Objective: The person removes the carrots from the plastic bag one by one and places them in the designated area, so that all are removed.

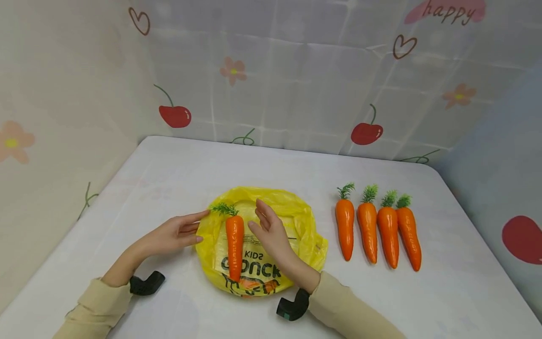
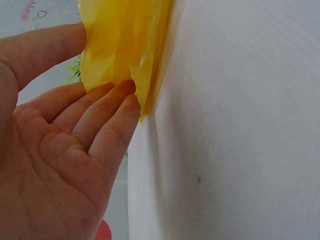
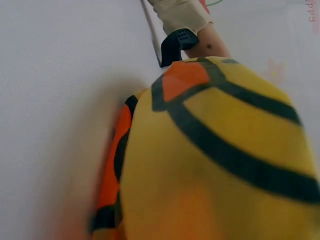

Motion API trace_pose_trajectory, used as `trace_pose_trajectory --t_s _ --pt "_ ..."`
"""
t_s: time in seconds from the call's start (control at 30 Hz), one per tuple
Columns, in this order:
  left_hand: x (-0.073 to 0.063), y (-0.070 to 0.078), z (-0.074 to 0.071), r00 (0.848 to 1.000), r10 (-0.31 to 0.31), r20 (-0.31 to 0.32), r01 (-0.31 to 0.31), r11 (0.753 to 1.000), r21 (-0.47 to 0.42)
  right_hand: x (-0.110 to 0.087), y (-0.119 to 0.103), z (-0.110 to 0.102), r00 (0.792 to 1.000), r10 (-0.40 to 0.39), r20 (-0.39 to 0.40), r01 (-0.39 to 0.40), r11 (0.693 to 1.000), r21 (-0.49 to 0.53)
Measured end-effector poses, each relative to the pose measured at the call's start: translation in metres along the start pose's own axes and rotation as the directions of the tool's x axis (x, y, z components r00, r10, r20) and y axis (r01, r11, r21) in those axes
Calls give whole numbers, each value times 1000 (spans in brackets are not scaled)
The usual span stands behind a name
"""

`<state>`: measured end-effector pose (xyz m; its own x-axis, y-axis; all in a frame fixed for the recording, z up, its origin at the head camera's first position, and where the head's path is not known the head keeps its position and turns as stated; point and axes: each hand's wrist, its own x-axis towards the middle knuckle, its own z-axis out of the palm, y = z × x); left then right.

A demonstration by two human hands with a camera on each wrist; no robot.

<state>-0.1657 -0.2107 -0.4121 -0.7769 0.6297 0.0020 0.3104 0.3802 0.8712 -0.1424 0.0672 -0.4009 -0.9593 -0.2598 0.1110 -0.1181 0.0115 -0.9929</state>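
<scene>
A yellow plastic bag (image 1: 306, 245) with dark print lies on the table. On top of it rests an orange carrot (image 1: 235, 242), its green leaves toward the far rim. My left hand (image 1: 171, 235) is at the bag's left edge, with fingers stretched out. In the left wrist view, the fingertips (image 2: 131, 102) and the thumb touch the yellow plastic. Over the bag, to the right of the carrot, my right hand (image 1: 273, 233) holds nothing, fingers nearly straight. The right wrist view is filled by the bag's printed side (image 3: 225, 160), which hides that hand.
To the right of the bag, several more carrots (image 1: 367, 233) lie side by side, leaves pointing away from me. The white table (image 1: 169, 310) ends at a patterned cloth backdrop (image 1: 292, 94) behind and at both sides. A black wrist mount (image 1: 293, 306) sits below each hand.
</scene>
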Motion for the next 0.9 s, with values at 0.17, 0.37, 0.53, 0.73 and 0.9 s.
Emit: trace_pose_trajectory --t_s 0.17,0.37,0.53,0.73,0.9 --pt "1 1 0 1000 7 7 -7 1000 2 3 4 13 998 53 30 -52 999 -7" --pt "2 3 -1 1000 7 7 -7 1000 -7 2 10 22 985 147 91 -139 987 -85" --pt "2 3 -1 1000 2 16 -2 1000 -23 0 12 28 979 172 114 -159 981 -109" --pt "1 3 -1 1000 -2 18 3 1000 -31 -1 14 33 980 156 120 -134 976 -174" --pt "0 3 0 1000 -10 12 11 1000 -23 -2 14 36 984 130 123 -97 964 -246"
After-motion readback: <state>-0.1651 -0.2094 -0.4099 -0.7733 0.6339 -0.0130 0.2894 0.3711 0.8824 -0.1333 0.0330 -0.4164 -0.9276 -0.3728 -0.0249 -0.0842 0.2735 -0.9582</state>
